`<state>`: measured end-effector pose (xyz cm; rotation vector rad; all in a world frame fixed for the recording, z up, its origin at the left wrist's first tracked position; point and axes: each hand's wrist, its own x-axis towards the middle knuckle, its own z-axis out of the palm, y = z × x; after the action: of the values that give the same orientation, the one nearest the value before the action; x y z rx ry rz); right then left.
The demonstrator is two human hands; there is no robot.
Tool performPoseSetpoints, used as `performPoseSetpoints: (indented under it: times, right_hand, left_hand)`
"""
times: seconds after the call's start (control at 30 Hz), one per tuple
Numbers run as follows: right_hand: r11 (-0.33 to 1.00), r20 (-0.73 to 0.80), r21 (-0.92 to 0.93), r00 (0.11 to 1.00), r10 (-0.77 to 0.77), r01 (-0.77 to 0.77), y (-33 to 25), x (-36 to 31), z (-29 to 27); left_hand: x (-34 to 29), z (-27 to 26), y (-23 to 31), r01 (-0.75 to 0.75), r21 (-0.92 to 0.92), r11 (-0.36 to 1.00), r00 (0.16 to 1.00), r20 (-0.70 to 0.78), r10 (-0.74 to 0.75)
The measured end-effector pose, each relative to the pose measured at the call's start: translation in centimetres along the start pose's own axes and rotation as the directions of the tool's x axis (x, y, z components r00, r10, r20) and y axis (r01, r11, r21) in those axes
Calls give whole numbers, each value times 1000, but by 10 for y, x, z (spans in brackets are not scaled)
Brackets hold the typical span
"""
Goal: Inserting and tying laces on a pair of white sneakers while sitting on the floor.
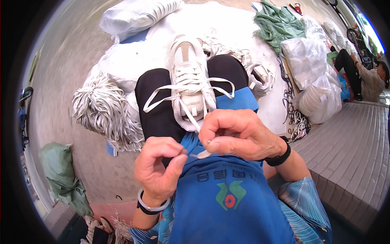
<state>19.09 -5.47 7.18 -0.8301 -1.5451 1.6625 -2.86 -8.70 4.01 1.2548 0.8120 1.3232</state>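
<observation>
A white and beige sneaker point(190, 73) stands between my knees, its toe pointing away from me. White laces run through its eyelets, and loose loops stick out at both sides. My right hand point(239, 136) pinches a white shoelace point(189, 114) that comes from the shoe's collar. The lace's flat end shows below those fingers, with a thin tip toward the left. Close to that tip, my left hand point(160, 166) has thumb and forefinger pinched together. Whatever is between them is too small to make out. Both hands are above the blue apron point(235, 179) on my lap.
Left of my knee lies a bundle of white laces point(101, 103). More laced sneakers point(260, 75) lie on the white sheet point(227, 24) at right. Filled plastic bags point(306, 61), a green cloth point(278, 24) and dark cords point(287, 89) are farther right. A person point(371, 79) sits at far right.
</observation>
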Motion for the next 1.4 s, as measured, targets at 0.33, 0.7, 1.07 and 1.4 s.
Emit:
performPoseSetpoints:
  times: [0.33,0.7,1.07,1.4]
  right_hand:
    - [990,-98,62,987,130,-124,3,6,7]
    - [926,119,-144,935,-334,349,-4,-1,40]
    - [881,-127,-295,899,-420,370,1,25,55]
    - [882,-243,-472,963,-114,-15,43,-3,29]
  left_hand:
    - [24,7,-27,28,399,916,963,234,-131]
    - [19,18,0,472,28,881,882,-11,-472]
    - [13,6,-33,-135,439,888,986,149,76]
    - [18,20,-7,303,79,950,950,50,-307]
